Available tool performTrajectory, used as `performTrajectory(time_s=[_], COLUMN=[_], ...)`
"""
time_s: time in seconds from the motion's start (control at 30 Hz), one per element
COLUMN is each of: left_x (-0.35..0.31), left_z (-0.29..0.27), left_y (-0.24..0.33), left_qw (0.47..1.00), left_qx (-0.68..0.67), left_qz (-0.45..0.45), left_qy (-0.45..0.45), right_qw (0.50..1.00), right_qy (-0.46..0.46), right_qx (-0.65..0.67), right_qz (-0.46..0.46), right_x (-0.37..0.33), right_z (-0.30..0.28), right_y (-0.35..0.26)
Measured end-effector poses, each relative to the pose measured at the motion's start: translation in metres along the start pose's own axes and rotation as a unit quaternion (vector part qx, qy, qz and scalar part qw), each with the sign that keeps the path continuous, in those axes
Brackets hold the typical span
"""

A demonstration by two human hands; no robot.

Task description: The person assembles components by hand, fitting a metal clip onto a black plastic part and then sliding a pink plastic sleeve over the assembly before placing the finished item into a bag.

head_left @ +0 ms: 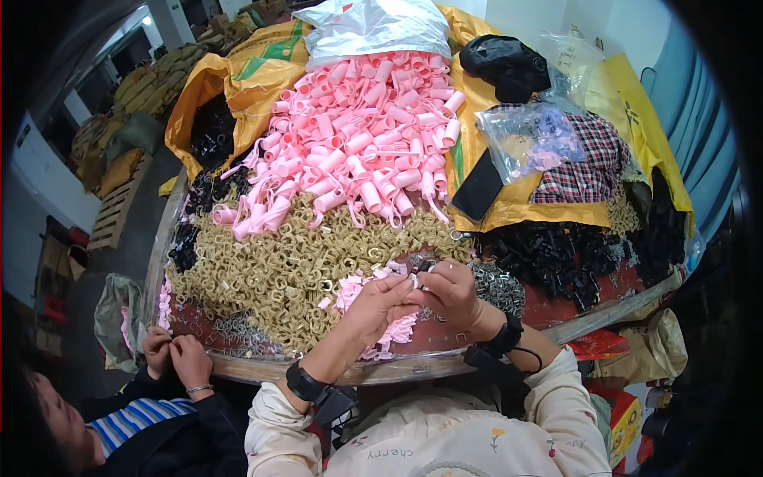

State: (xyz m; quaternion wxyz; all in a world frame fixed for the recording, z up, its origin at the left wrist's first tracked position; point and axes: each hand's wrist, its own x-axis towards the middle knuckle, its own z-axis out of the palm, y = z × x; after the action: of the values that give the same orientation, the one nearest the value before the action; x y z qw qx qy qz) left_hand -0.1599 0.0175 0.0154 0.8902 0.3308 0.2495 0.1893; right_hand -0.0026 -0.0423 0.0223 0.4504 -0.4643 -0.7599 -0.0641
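My left hand [381,302] and my right hand [451,292] meet over the near middle of the table, both with fingers pinched. Between the fingertips shows a small pale part [413,280], mostly covered; its kind is too small to tell. Just beneath my hands is a pile of small flat pink pieces [400,330]. Gold-coloured metal rings or clasps [262,266] spread in a wide heap to the left and behind. Silver metal clips [501,290] lie beside my right hand.
Pink cylindrical holders with straps [350,143] are heaped farther back. Black parts [548,254] and a dark phone [477,187] lie to the right. Yellow woven sacks [266,71] and a checked cloth [584,151] edge the pile. Another person's hands [179,354] work at the left table edge.
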Motion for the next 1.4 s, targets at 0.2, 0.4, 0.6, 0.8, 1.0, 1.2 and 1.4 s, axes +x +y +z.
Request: performTrajectory(time_s=[0.2,0.4,0.6,0.8,1.0,1.2,1.4], left_x=[0.037,0.124,0.170,0.138,0.100,0.062,0.024], left_z=[-0.016,-0.085,-0.094,-0.081,-0.064,-0.033,0.000], left_y=[0.043,0.074,0.082,0.092,0.082,0.064,0.048], left_qw=[0.959,0.802,0.720,0.935,0.988,0.997,0.997], left_qx=[0.260,0.523,0.593,0.287,0.114,0.067,0.057], left_qz=[0.070,0.206,0.234,0.078,0.015,-0.006,-0.019], left_qy=[0.083,0.201,0.273,0.192,0.107,0.040,-0.044], right_qw=[0.996,0.978,0.919,0.914,0.909,0.810,0.693], right_qy=[0.053,-0.038,-0.155,-0.252,-0.237,-0.203,0.094], right_qx=[0.050,-0.198,-0.356,-0.282,0.137,0.394,0.627], right_qz=[0.044,0.060,0.061,0.147,0.314,0.385,0.344], right_x=[0.026,0.073,0.055,0.081,0.073,0.051,0.016], right_z=[0.023,0.063,0.105,0.059,0.006,-0.022,-0.026], right_y=[0.044,0.143,0.213,0.160,0.141,0.104,0.086])
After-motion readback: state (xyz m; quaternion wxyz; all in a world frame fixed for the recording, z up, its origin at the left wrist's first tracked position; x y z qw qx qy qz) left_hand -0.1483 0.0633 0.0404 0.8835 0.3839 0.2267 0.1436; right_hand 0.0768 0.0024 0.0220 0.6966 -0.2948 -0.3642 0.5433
